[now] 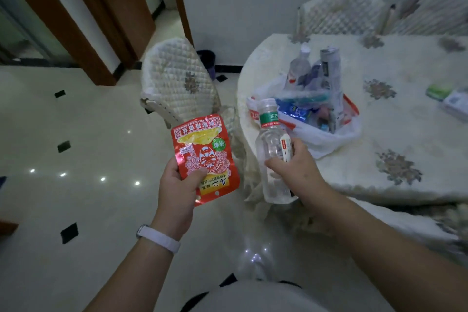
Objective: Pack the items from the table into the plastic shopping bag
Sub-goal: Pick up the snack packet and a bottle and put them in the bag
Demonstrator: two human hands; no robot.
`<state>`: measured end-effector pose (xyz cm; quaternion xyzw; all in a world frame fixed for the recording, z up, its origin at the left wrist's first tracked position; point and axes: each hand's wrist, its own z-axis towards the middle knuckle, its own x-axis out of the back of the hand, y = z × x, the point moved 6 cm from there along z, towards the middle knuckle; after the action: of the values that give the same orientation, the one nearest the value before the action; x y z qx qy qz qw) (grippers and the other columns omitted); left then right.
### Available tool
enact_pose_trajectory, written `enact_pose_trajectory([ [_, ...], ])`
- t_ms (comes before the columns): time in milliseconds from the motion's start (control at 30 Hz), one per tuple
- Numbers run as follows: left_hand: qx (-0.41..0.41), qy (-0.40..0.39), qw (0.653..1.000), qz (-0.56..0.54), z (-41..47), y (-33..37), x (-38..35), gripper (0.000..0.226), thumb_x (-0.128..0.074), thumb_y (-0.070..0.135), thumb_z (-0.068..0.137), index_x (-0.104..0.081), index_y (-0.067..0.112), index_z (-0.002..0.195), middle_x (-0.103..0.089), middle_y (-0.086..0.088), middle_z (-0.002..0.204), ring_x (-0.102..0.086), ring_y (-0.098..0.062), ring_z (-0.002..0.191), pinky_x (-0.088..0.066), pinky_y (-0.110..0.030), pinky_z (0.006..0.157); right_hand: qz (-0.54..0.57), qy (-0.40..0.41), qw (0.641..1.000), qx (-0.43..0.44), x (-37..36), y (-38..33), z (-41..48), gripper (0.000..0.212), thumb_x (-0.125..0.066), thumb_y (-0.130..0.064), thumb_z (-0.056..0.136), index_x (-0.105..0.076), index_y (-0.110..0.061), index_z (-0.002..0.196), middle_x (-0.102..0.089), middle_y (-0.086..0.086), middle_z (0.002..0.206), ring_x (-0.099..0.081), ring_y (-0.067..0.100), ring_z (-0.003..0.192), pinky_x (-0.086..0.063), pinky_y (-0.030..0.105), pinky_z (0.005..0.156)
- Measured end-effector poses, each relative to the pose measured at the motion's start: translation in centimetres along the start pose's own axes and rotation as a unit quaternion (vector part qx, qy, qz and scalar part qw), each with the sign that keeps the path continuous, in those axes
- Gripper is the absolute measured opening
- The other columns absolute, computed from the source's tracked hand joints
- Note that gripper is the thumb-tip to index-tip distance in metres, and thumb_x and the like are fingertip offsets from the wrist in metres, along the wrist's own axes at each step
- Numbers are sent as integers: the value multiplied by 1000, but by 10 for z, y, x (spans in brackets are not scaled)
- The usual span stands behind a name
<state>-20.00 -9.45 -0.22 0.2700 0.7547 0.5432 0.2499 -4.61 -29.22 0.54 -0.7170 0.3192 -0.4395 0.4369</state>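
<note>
A person stands at the rounded end of a cloth-covered surface (395, 139), both hands full. The left hand (181, 180) has its grip closed on a red foil snack pouch (203, 157), thumb pressed across the printed front and fingers hidden behind it; the pouch is held upside down over the tiled floor (76, 134), clear of the surface. A white wristband (158, 238) circles that wrist. The right hand (295, 167) has its grip closed around a clear plastic bottle (269, 149) with a green label, held upright at the surface's edge; a small white item with red print (285, 147) is pinched against the bottle by the same fingers, and what it is cannot be made out.

Just beyond the bottle, the plastic shopping bag (324, 138) sits open on the surface, already holding a second bottle (300, 66), a grey tube or can (330, 68) and blurred blue packets; its lower contents are hidden by the bag's folds. Small boxes (449, 99) lie well apart at the right edge, partly cut off. A quilted chair (177, 81) stands beside the surface, with two more behind it, all soft with motion blur.
</note>
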Motion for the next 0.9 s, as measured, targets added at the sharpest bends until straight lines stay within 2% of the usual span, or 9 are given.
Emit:
enact_pose_trajectory([
  [200, 27, -69, 997, 11, 78, 7, -38, 32, -66, -1, 88, -63, 21, 112, -76, -2, 101, -74, -26, 91, -59, -45, 74, 7, 84, 995, -48, 17, 12, 46, 55, -76, -31, 76, -48, -22, 122, -62, -8, 97, -63, 10, 85, -57, 40, 81],
  [333, 47, -133, 990, -3, 137, 12, -60, 36, -65, -5, 87, -63, 20, 113, -76, -4, 101, -74, -29, 91, -60, -46, 72, 5, 134, 986, -96, 12, 19, 69, 60, -77, -36, 74, -46, -24, 124, -60, -4, 109, -62, 14, 95, -58, 44, 84],
  [400, 57, -160, 986, -1, 166, 14, -69, 38, -66, -4, 87, -62, 19, 117, -75, -6, 104, -73, -31, 93, -60, -49, 74, -9, 161, 980, -115, 9, 13, 77, 60, -76, -36, 76, -44, -25, 125, -59, -3, 111, -61, 15, 97, -57, 40, 84],
  [500, 60, -215, 975, 10, 206, 24, -85, 39, -68, 1, 87, -61, 25, 117, -74, -4, 107, -73, -31, 94, -59, -56, 79, -28, 227, 967, -113, 11, -6, 88, 53, -76, -30, 77, -46, -25, 120, -62, -3, 104, -62, 11, 88, -53, 33, 76],
  [600, 54, -264, 963, 29, 236, 35, -103, 37, -67, 4, 89, -61, 34, 111, -74, 3, 106, -73, -24, 93, -61, -48, 76, -32, 287, 951, -113, 16, -19, 90, 52, -75, -22, 77, -46, -27, 120, -64, -7, 97, -61, 3, 81, -47, 23, 66],
  [667, 54, -294, 954, 42, 253, 40, -119, 36, -67, 6, 90, -60, 32, 114, -73, 3, 108, -73, -22, 94, -61, -47, 77, -30, 323, 939, -115, 20, -23, 86, 53, -74, -18, 77, -46, -27, 121, -63, -14, 94, -60, -3, 79, -43, 15, 62],
  [733, 42, -320, 944, 65, 264, 41, -137, 35, -67, 8, 90, -60, 29, 117, -73, 3, 110, -73, -21, 96, -60, -47, 79, -9, 362, 924, -122, 26, -19, 78, 52, -75, -14, 77, -48, -23, 121, -63, -15, 96, -61, -5, 79, -45, 17, 65],
  [800, 34, -340, 937, 75, 269, 41, -155, 34, -67, 6, 90, -60, 32, 112, -73, 6, 107, -72, -18, 96, -60, -41, 77, 3, 402, 906, -129, 32, -12, 68, 54, -75, -11, 75, -48, -20, 121, -64, -12, 99, -62, -5, 79, -47, 20, 67],
  [900, -6, -373, 921, 109, 271, 44, -182, 32, -66, 6, 91, -60, 33, 108, -71, 11, 103, -69, -11, 95, -57, -30, 73, 20, 447, 884, -133, 45, 1, 58, 56, -77, -7, 73, -49, -17, 121, -65, -7, 101, -64, 4, 85, -49, 28, 73],
])
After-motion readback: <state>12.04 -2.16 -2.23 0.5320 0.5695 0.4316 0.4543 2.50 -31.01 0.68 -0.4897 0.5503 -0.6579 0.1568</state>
